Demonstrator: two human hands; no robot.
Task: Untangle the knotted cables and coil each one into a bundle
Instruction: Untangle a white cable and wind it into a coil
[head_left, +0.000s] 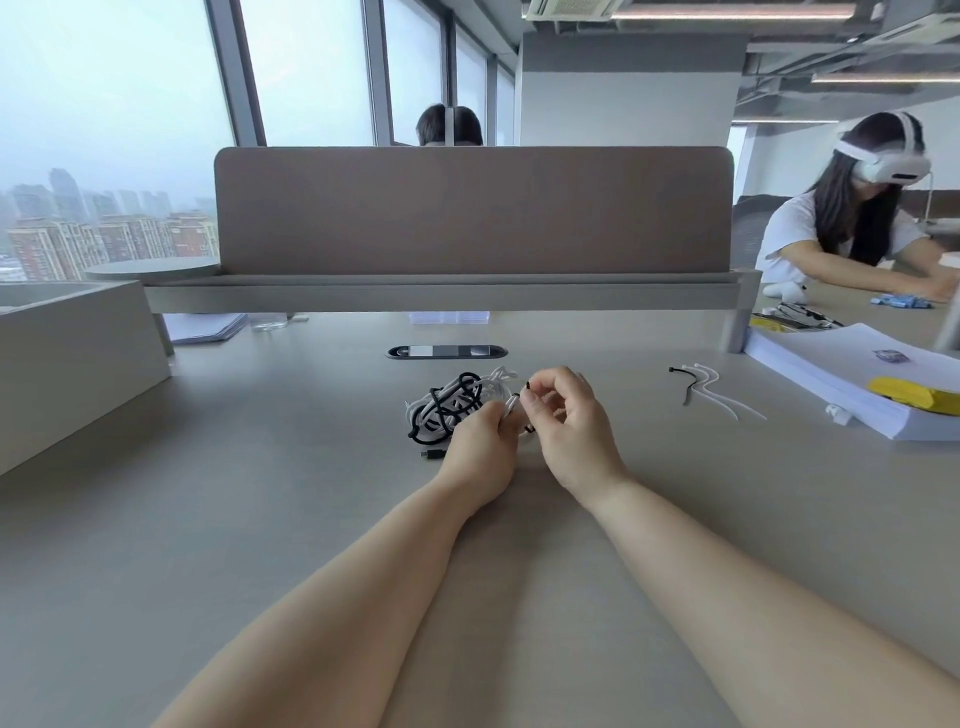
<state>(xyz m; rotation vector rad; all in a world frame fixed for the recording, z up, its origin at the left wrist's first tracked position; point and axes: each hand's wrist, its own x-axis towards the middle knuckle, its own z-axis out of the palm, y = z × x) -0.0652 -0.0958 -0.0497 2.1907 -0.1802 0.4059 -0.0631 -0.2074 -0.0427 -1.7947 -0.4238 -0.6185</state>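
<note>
The cable tangle (451, 408) lies on the surface (234, 519), its white strand (511, 404) gripped by the left hand (478, 448), its black strand (528, 385) pinched by the right hand (571, 431). Loops should be eased loose, not tugged.

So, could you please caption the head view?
Left hand and right hand pinch strands of a black-and-white cable tangle on a desk.

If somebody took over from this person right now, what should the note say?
Left hand grips a white strand at the right edge of the tangle.
Right hand pinches a black strand beside it.
The tangle, black and white cables, lies on the desk ahead of both hands; loose ties lie to the right.
Done: nothing coiled yet.
Left: free each cable, coil each.
</note>
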